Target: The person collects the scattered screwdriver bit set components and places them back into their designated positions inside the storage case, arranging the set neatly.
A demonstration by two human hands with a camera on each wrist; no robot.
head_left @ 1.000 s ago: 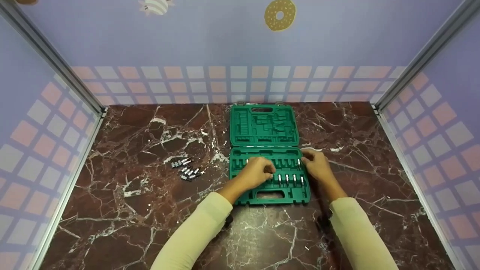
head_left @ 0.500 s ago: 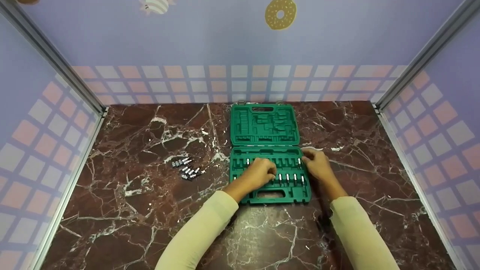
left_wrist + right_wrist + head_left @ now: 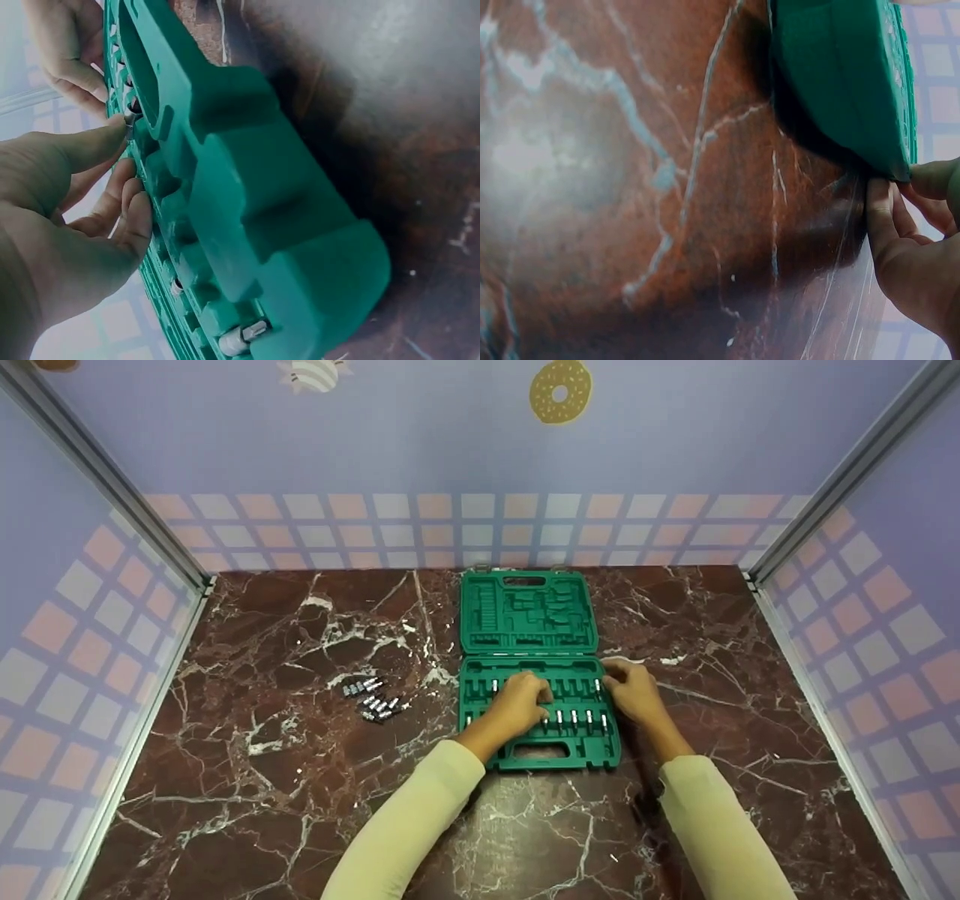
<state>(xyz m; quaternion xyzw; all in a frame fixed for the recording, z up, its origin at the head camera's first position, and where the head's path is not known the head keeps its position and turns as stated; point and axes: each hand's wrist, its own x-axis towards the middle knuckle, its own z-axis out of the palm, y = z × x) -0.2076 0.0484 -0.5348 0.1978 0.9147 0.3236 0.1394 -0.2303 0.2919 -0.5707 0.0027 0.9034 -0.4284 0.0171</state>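
Note:
A green plastic case (image 3: pixel 540 666) lies unfolded on the marble-patterned table, its moulded lid at the back. Over the middle of the front half, my left hand (image 3: pixel 517 703) pinches a small metal bit socket (image 3: pixel 132 111) that sits in a slot of the near row; the index fingertip is partly hidden. My right hand (image 3: pixel 634 690) holds the case's right edge, thumb on top and fingers against the side. Several bit sockets (image 3: pixel 574 718) stand in the near row right of my left hand. Another bit socket (image 3: pixel 235 342) lies in a slot at the left end.
A loose pile of bit sockets (image 3: pixel 379 705) lies on the table (image 3: pixel 300 810) left of the case. Patterned walls (image 3: pixel 480 450) enclose the table at the back and both sides.
My left hand has shifted slightly right and toward me over the near row; a bit socket now shows just below its fingertips. My right hand stays at the case's edge.

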